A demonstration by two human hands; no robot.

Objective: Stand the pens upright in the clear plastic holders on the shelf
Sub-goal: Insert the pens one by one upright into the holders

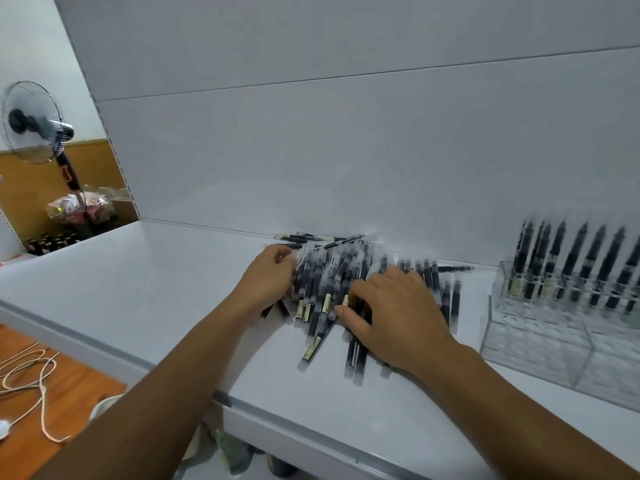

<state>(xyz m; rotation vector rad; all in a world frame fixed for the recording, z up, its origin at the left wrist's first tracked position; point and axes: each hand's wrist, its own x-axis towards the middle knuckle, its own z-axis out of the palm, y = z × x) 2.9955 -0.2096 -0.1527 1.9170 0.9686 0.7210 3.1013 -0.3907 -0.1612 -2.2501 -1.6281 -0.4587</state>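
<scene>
A pile of several black pens point(322, 282) in clear sleeves lies on the white shelf point(138, 289) against the back panel. My left hand point(270, 277) is at the pile's left edge, its fingers curled round some pens. Over the right part of the pile lies my right hand point(394, 317), with bent fingers and the thumb closing on a bunch of pens. At the far right stands a clear plastic holder point(540, 344). Its back row holds several upright pens point(575, 265), while its front compartments show no pens.
The shelf's grey front edge point(104, 344) runs diagonally below my arms. A standing fan point(34, 123) is at the left behind the shelf. White cords point(34, 375) lie on the wooden floor at lower left. The white back panel point(346, 150) rises behind the pile.
</scene>
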